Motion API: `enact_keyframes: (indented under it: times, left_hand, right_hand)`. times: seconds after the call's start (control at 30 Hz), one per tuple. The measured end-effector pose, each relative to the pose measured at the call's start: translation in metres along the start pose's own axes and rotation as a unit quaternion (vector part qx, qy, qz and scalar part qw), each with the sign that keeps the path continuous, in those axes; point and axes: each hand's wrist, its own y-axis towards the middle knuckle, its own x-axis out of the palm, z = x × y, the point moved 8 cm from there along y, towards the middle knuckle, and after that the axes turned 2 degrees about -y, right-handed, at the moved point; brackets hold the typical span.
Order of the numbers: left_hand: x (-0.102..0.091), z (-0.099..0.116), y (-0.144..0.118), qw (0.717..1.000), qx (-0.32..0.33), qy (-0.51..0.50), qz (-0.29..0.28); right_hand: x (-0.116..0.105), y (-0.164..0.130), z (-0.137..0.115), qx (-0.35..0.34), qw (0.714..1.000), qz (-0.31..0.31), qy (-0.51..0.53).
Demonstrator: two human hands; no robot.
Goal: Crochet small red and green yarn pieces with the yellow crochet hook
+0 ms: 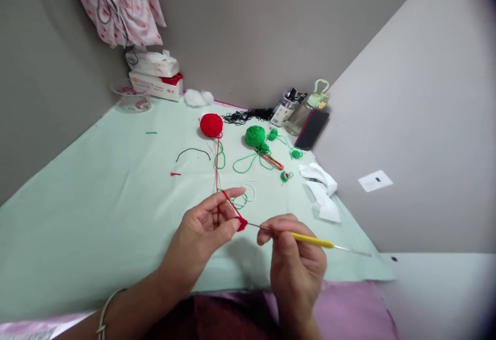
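Note:
Between thumb and fingers, my left hand (205, 234) pinches a small red crochet piece (242, 223). Red yarn (217, 164) runs over its raised index finger and back to a red yarn ball (211, 125). My right hand (296, 257) grips a crochet hook (312, 240) with a yellow handle and metal ends. The hook's left tip meets the red piece; whether it is inside a stitch I cannot tell. Its other metal end points right, past my hand.
Beyond my hands lie a green yarn ball (254, 136), an orange cutter (272, 161), small green pieces and loose yarn. Torn white paper (320, 190) is at right. Along the back stand a bottle (300, 115), a phone (312, 129), a pen holder (284, 110), tissue box (157, 86) and plastic cup (134, 99).

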Motion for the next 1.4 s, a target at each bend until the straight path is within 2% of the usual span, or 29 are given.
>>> enact_keyframes:
  times: [0.07, 0.17, 0.27, 0.37, 0.53, 0.77, 0.97, 1.1, 1.23, 1.4]
  left_hand:
    - [0.004, -0.002, -0.001, 1.000, 0.006, 0.020, -0.015]
    - [0.008, -0.008, -0.002, 0.999, -0.019, 0.024, -0.039]
    - [0.008, -0.012, -0.002, 0.998, -0.047, -0.022, -0.044]
    - [0.013, -0.014, -0.002, 0.991, -0.085, -0.073, -0.073]
    - [0.017, -0.015, -0.001, 0.984, -0.111, -0.110, -0.087]
    - [0.015, -0.016, -0.002, 0.977, -0.146, -0.128, -0.087]
    - [0.020, -0.018, -0.002, 0.967, -0.154, -0.153, -0.129]
    - [0.016, -0.019, -0.001, 0.971, -0.155, -0.153, -0.102]
    - [0.016, -0.014, -0.002, 0.980, -0.135, -0.103, -0.106]
    - [0.017, -0.007, -0.001, 0.987, -0.109, -0.062, -0.105]
  right_hand:
    - [0.005, 0.002, 0.004, 0.015, 0.999, -0.018, 0.030]
    - [0.012, 0.005, 0.005, 0.006, 0.999, -0.039, 0.016]
    - [0.013, 0.005, 0.002, -0.011, 0.999, -0.039, -0.027]
    - [0.010, 0.003, -0.003, -0.032, 0.997, -0.035, -0.057]
    - [0.010, 0.004, -0.001, -0.025, 0.998, -0.059, -0.019]
    - [0.005, 0.013, 0.016, 0.074, 0.993, -0.017, 0.087]
    - [0.002, 0.017, 0.026, 0.155, 0.977, -0.016, 0.143]
    - [0.004, 0.015, 0.035, 0.209, 0.961, -0.008, 0.179]
    - [0.002, 0.017, 0.031, 0.179, 0.971, 0.001, 0.155]
    - [0.005, 0.017, 0.021, 0.136, 0.978, -0.019, 0.155]
